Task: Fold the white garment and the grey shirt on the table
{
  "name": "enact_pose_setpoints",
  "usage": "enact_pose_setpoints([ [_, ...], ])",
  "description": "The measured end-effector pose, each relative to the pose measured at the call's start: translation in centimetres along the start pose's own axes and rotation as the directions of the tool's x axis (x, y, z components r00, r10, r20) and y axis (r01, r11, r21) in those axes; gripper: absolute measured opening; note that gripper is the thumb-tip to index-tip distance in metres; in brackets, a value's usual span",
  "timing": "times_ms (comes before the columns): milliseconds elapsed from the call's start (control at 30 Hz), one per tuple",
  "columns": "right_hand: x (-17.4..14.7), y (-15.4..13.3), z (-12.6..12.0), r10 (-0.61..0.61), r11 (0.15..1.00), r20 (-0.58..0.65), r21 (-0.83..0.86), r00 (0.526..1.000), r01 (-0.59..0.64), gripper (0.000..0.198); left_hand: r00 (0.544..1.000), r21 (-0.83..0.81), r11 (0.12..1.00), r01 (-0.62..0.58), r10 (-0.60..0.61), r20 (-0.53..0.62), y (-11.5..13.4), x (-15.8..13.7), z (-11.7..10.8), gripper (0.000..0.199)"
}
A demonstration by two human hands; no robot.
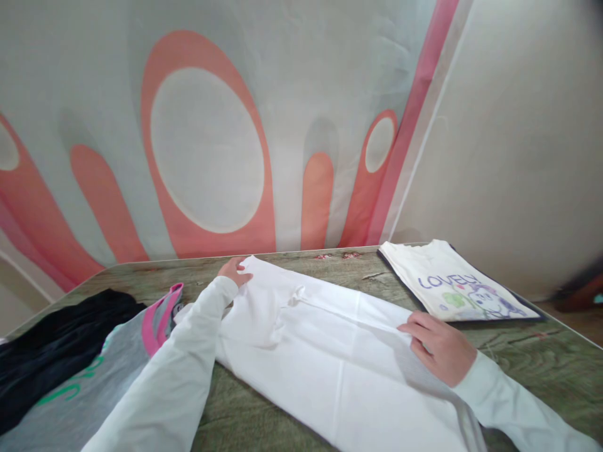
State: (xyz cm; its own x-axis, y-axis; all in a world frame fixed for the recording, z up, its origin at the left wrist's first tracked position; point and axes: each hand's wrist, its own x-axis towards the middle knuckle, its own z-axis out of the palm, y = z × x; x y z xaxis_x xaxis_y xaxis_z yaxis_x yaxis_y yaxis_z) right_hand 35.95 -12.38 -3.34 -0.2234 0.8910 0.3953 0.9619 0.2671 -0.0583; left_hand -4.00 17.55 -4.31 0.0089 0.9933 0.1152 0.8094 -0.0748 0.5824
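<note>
A white garment [311,351] lies spread across the table in front of me, partly folded over, with a small gathered knot of cloth near its upper middle. At its far left corner, my left hand [234,272] is closed on the fabric edge. My right hand [440,345] pinches the garment's right edge between thumb and fingers. The lower end of the cloth runs out of the bottom of the view.
On the wooden-patterned table [264,408], a grey garment with pink trim [122,358] and a black garment [56,345] lie at the left. A folded white printed shirt [461,282] rests on something dark at the back right. A patterned wall covering [292,94] stands behind the table.
</note>
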Motion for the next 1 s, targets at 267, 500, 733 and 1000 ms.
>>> enact_pose_setpoints([
  [267,-0.5,-0.2,0.6,-0.026,0.999,0.094,0.035,0.995,0.023,0.029,0.997,0.103,0.993,-0.056,0.051,0.052,0.4,-1.1,0.1,0.059],
  [500,-0.9,0.3,0.9,-0.059,0.994,0.126,0.1,0.99,0.046,0.029,0.975,0.341,0.924,-0.174,0.112,0.194,2.3,-2.7,-1.2,0.079],
  [733,-0.5,0.8,0.7,-0.016,0.99,0.143,0.142,0.99,-0.004,0.031,0.582,0.067,0.601,-0.797,0.732,0.354,10.7,-8.8,3.0,0.062],
  [1000,-0.5,-0.5,-1.6,0.018,0.991,0.241,0.127,0.97,-0.05,0.028,0.413,0.249,0.331,-0.91,0.774,0.48,15.5,-11.6,6.2,0.01],
])
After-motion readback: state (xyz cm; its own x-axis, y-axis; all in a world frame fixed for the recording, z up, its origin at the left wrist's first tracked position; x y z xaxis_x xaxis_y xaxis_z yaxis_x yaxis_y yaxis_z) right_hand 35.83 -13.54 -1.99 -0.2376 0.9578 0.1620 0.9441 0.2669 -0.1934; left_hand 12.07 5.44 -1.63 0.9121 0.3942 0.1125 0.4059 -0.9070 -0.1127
